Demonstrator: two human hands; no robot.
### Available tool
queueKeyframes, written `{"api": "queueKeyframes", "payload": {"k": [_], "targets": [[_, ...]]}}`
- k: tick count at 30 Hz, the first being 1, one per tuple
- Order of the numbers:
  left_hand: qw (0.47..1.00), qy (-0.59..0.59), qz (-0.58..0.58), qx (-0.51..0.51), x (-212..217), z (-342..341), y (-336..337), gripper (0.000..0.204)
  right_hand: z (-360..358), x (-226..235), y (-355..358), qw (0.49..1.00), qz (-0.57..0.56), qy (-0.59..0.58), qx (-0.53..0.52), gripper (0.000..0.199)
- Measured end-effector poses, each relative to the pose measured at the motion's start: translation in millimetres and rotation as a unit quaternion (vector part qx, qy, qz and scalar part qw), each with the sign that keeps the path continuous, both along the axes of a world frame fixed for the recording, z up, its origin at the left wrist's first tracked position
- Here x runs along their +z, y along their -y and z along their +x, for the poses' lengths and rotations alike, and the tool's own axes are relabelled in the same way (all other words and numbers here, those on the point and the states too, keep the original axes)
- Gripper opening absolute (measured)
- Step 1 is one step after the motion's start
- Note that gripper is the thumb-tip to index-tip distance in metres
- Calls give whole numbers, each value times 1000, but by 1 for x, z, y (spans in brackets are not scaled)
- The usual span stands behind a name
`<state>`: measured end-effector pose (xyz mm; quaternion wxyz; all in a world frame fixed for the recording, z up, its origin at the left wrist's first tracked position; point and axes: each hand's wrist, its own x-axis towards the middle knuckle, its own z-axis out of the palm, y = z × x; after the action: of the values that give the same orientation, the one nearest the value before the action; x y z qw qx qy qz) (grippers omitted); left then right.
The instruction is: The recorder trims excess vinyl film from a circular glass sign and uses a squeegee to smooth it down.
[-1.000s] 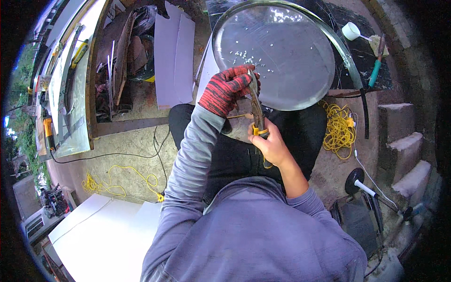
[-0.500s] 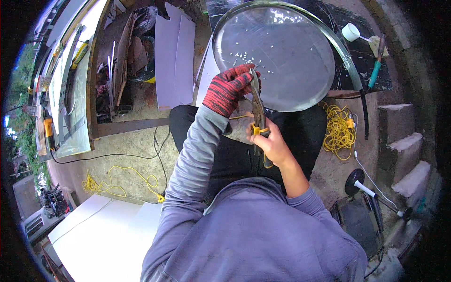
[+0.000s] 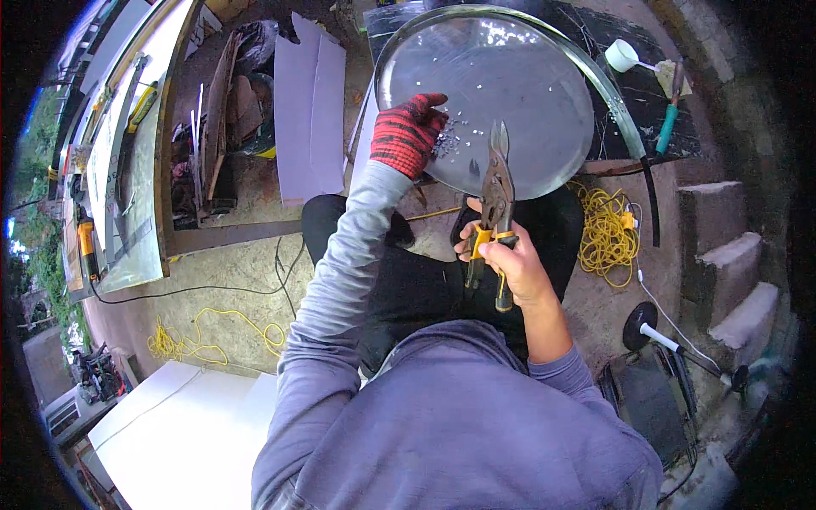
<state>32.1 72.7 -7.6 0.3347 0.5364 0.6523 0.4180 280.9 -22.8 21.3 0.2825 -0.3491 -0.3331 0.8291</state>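
Note:
My right hand [image 3: 514, 263], bare, grips a pair of metal snips [image 3: 499, 180] by their yellow and black handles. Their jaws point away from me, slightly parted, over the near part of a large round metal tray [image 3: 544, 144]. Over the tray's left side is my left hand [image 3: 406, 136] in a red and black striped glove. Its index finger reaches out to the right, and I see nothing held in it. Small shiny bits [image 3: 459, 134] lie scattered on the tray beside the glove. The tray's near edge is at my dark-trousered knees.
A white cup with a handle [image 3: 621, 56] and a teal-handled tool [image 3: 669, 127] lie right of the tray. Coiled yellow cord [image 3: 609, 234] rests on the floor near concrete steps [image 3: 722, 246]. A workbench with tools [image 3: 127, 170] stands left; a white board [image 3: 183, 416] lies lower left.
My left hand has come away from the snips' jaws and lowered over the bits on the tray. The snips have shifted right, with jaws and handles spread wider apart.

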Motion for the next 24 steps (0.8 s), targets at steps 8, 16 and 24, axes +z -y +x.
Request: {"api": "queueKeyframes", "payload": {"k": [8, 16, 24], "targets": [[998, -51, 11, -30, 14, -4, -10, 36, 7, 6, 7, 1000, 19, -12, 0, 67], [990, 128, 62, -3, 27, -19, 1, 43, 2, 16, 12, 999, 37, -12, 6, 66], [893, 423, 153, 24, 9, -37, 40, 38, -19, 24, 25, 996, 92, 16, -2, 62]]}}
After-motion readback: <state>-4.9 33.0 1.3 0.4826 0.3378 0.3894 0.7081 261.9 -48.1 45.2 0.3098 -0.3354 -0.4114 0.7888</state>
